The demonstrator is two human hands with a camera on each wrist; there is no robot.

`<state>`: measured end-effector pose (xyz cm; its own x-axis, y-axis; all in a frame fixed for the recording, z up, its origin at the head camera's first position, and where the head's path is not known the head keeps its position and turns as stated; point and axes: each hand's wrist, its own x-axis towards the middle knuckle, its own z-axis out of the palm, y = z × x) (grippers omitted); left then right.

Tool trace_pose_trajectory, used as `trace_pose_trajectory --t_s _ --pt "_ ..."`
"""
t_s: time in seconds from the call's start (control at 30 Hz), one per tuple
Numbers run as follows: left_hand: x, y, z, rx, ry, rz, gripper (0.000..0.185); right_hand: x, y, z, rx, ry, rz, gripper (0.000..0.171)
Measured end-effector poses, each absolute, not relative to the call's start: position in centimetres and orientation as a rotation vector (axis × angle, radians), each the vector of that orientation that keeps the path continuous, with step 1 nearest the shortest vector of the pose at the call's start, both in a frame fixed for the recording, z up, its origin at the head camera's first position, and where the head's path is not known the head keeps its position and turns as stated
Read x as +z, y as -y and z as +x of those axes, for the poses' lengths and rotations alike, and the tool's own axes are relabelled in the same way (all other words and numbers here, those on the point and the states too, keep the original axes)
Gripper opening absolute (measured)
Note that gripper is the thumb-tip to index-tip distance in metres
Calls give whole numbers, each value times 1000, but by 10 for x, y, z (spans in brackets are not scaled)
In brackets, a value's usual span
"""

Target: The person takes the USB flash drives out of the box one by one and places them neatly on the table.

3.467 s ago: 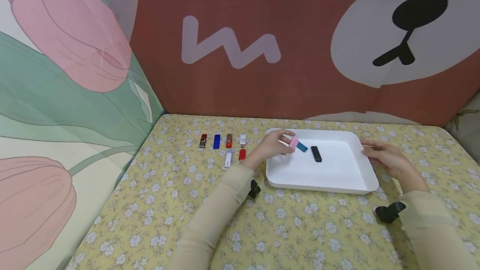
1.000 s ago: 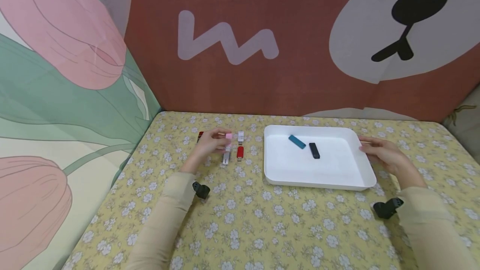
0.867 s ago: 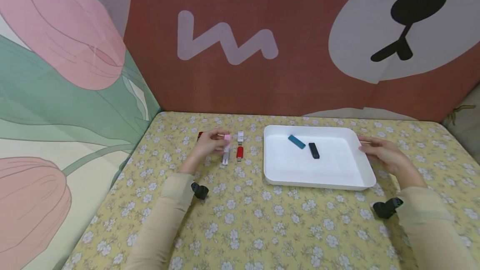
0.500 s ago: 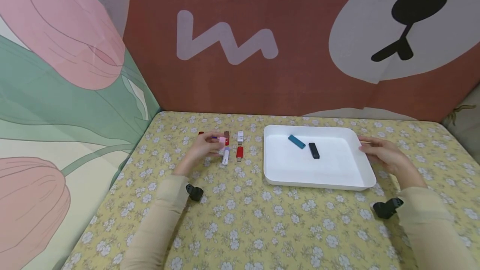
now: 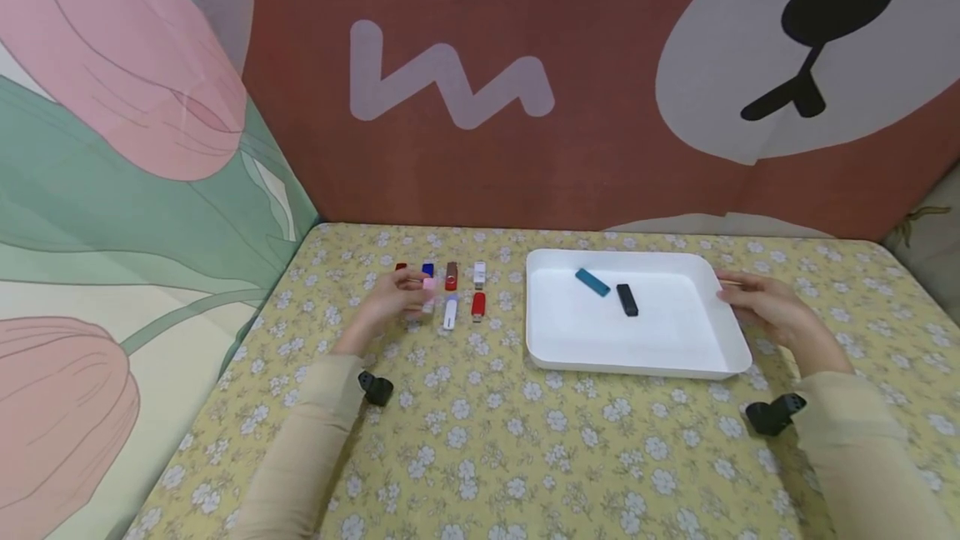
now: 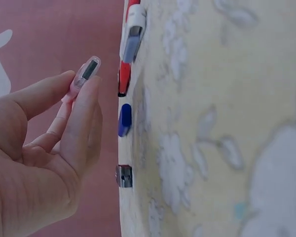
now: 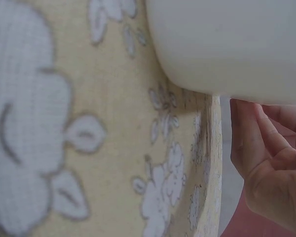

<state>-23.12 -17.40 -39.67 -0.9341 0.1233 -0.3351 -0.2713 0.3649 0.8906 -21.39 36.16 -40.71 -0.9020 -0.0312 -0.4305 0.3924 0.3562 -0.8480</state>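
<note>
My left hand (image 5: 392,297) pinches a small pink USB flash drive (image 5: 428,284) between thumb and fingertips, raised above the table. In the left wrist view its end with a clear cap points up, and the left hand (image 6: 54,133) hides its lower part. Close by lie a blue USB stick (image 5: 427,269) and a dark red one (image 5: 401,267), partly covered by the fingers. At the right, my right hand (image 5: 768,307) rests its fingertips against the right side of a white tray (image 5: 637,372). In the right wrist view those fingertips meet the tray's outer wall.
Inside the tray lie a teal stick (image 5: 592,282) and a black stick (image 5: 627,300). Near the left hand are a brownish-red USB stick (image 5: 452,275), a white one (image 5: 479,274), a white-and-lilac one (image 5: 450,313) and a red one (image 5: 478,307). A flowered cloth (image 5: 480,457) covers the table.
My left hand has carried the pink USB drive out of the tray and left to the row of sticks, shifting further left in the last second. The right hand stays at the tray.
</note>
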Motion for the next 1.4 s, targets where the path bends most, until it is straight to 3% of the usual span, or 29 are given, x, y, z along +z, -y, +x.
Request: trace_pose_trajectory --t_s 1.4 --pt "-403 180 -232 1423 -2273 -200 44 -406 -361 -213 -1567 -2253 317 74"
